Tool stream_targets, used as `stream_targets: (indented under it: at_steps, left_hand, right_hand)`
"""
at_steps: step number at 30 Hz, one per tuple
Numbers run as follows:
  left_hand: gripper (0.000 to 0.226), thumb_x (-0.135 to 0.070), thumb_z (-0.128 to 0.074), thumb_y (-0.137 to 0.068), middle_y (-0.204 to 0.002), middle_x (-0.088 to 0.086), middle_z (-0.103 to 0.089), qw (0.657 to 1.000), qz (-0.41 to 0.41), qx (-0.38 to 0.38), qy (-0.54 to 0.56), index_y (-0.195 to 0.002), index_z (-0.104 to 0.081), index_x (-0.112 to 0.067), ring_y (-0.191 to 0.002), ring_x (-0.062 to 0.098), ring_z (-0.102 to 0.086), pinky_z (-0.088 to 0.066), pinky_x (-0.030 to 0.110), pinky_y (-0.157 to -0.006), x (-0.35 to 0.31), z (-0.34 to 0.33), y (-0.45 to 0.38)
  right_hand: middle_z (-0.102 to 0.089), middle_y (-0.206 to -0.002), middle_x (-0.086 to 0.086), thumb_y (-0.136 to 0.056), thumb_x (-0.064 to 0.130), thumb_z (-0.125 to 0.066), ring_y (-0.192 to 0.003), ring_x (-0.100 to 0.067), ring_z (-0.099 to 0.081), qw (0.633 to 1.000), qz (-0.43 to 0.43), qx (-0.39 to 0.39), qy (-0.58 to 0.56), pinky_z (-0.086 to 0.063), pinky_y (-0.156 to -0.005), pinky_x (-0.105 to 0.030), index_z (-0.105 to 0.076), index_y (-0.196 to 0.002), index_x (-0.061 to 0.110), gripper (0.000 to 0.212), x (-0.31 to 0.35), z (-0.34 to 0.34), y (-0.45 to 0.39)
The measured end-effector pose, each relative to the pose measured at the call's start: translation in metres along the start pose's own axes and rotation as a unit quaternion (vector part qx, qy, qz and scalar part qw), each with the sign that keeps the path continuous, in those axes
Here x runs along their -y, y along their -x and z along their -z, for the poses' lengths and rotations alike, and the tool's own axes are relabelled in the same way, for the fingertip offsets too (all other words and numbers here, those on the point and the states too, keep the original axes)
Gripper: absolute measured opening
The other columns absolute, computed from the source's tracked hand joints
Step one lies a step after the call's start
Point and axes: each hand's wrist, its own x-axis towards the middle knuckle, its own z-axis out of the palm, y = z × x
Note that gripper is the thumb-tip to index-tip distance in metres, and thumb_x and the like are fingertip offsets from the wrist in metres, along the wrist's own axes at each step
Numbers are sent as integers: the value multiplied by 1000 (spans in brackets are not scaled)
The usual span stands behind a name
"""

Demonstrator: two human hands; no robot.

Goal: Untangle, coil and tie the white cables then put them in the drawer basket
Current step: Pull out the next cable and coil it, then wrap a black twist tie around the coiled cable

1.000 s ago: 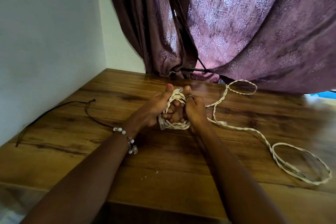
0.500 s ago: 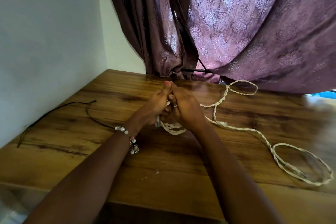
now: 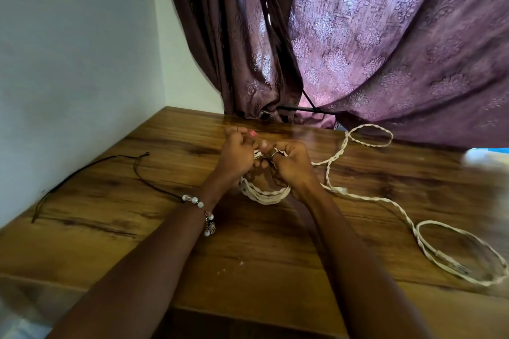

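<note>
Much of the twisted white cable (image 3: pixel 366 198) is hidden inside the hands; only the lower arc of its coiled part hangs in view between the wrists, just above the brown wooden table (image 3: pixel 110 228). The left hand (image 3: pixel 237 157) has its fingers curled round the coil's left side. The right hand (image 3: pixel 292 162), wearing a ring, grips the right side. The cable's loose tail runs right from the hands, loops at the far edge under the purple patterned curtain (image 3: pixel 385 49), then trails toward the near right into another flat loop, whose plug end is blurred. A thin black cord (image 3: pixel 91 165) lies left, against the wall.
</note>
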Motion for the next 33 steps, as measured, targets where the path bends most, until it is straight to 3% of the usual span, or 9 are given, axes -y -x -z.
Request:
stream_targets:
  at_steps: [1,5,9,13,16,19,25,29,33]
  left_hand:
    - [3,-20,-37,-102,-80,4,-51,1000,-18,-5,-9,-103,-35,-19,-43,6,-51,-37,18,-35,0,0,1]
    - [33,-6,-36,-98,-92,-9,-46,997,-48,-5,-64,-128,-26,-15,-76,4,-51,-47,26,-64,1,2,4]
    - [28,-7,-33,-100,-104,10,-52,998,27,54,-12,-123,-28,-21,-44,9,-51,-39,20,-35,-4,3,6]
    - [8,-8,-44,-100,-72,11,-59,984,125,103,71,-105,-49,-10,-43,14,-54,-47,24,-42,-9,12,9]
    - [12,-12,-53,-96,-80,7,-62,993,91,79,-23,-86,-57,-15,-64,13,-58,-46,27,-56,-9,35,9]
    - [7,-11,-59,-93,-90,14,-68,985,28,103,-136,-92,-66,-10,-73,17,-62,-48,29,-65,-13,72,16]
    - [17,-10,-68,-85,-103,-1,-71,892,-54,218,-393,-100,-74,-14,-94,10,-62,-49,32,-91,-15,134,40]
    - [27,-18,-78,-75,-108,-8,-67,840,-64,225,-489,-102,-74,-23,-98,10,-59,-48,32,-90,-7,143,52]
    - [15,-19,-80,-73,-94,-4,-70,855,-120,179,-472,-87,-76,-19,-87,10,-62,-48,24,-78,0,140,61]
  right_hand:
    - [-48,-36,5,-94,21,-59,-24,-6,-30,1000,-13,0,-16,-19,-34,-11,-58,-68,-1,34,2,0,0]
    - [-50,-37,5,-91,18,-62,-24,-7,-26,997,-35,13,-62,-15,-36,-13,-58,-63,3,32,4,2,4]
    - [-57,-43,-3,-87,22,-68,-25,-9,-30,997,-42,-18,-58,-18,-35,-13,-63,-61,7,30,3,1,6]
    - [-49,-35,3,-87,18,-68,-23,-7,-26,995,-49,-44,-69,-17,-34,-11,-57,-59,3,33,5,1,10]
    - [-56,-41,-3,-87,16,-67,-23,-6,-25,992,-47,-61,-97,-18,-34,-10,-61,-66,-2,28,4,7,13]
    - [-62,-50,-10,-87,16,-67,-23,-7,-29,990,-48,-69,-113,-19,-34,-10,-62,-74,-6,26,6,7,18]
    - [-54,-37,0,-90,13,-64,-21,-4,-35,987,-35,-87,-127,-18,-32,-8,-57,-70,-4,27,14,-9,35]
    - [-59,-42,-2,-89,16,-65,-22,-4,-34,983,-39,-112,-143,-17,-33,-9,-60,-82,-5,22,13,-12,44]
    - [-59,-43,-1,-90,14,-64,-22,-4,-36,976,-30,-140,-165,-19,-32,-7,-60,-90,-7,21,11,-8,54]
